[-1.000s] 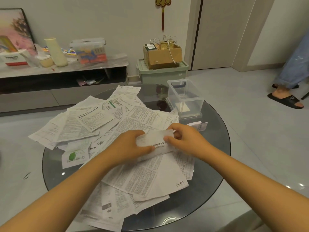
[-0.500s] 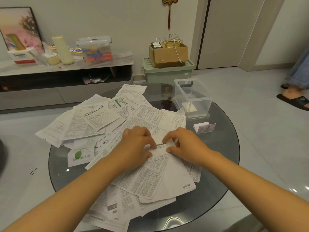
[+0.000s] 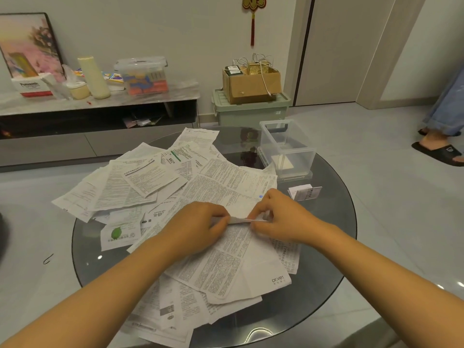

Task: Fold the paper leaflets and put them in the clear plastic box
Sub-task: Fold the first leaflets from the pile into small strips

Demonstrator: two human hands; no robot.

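Observation:
A heap of white printed paper leaflets (image 3: 155, 182) covers the left and middle of a round dark glass table (image 3: 334, 247). Above the heap, my left hand (image 3: 198, 227) and my right hand (image 3: 281, 217) pinch the two ends of one small folded leaflet (image 3: 239, 220), seen almost edge-on as a thin strip. The clear plastic box (image 3: 288, 146) stands open at the table's far right, with a folded paper lying inside it. A small folded leaflet (image 3: 305, 192) lies on the glass just in front of the box.
A low TV cabinet (image 3: 100, 114) with boxes and a bottle runs along the wall at the left. A green storage bin (image 3: 251, 111) carrying a cardboard box stands behind the table. A person's sandalled foot (image 3: 439, 150) is on the floor at the far right.
Both hands pressed the small leaflet down onto the heap half a second ago. Now they have lifted it and hold it edge-on between fingertips.

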